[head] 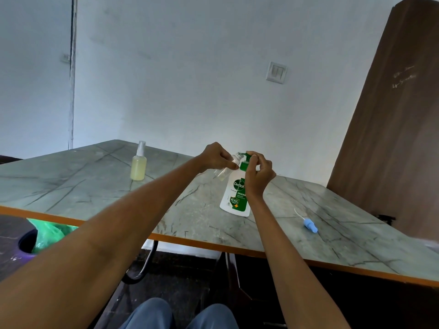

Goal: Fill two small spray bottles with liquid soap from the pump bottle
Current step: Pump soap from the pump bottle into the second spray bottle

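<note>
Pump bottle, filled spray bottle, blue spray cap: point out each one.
pump bottle [234,198], head view, on its white label front.
filled spray bottle [138,168], head view, on its yellow-filled body.
blue spray cap [310,225], head view, on its blue body.

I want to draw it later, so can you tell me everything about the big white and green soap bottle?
The soap bottle is white plastic with a green label reading Dettol and a green pump top. It stands on the grey marbled table, leaning slightly. The right hand is on the pump, fingers curled around it. The left hand holds a small clear bottle, tilted, with its open mouth up against the pump's spout.
</note>
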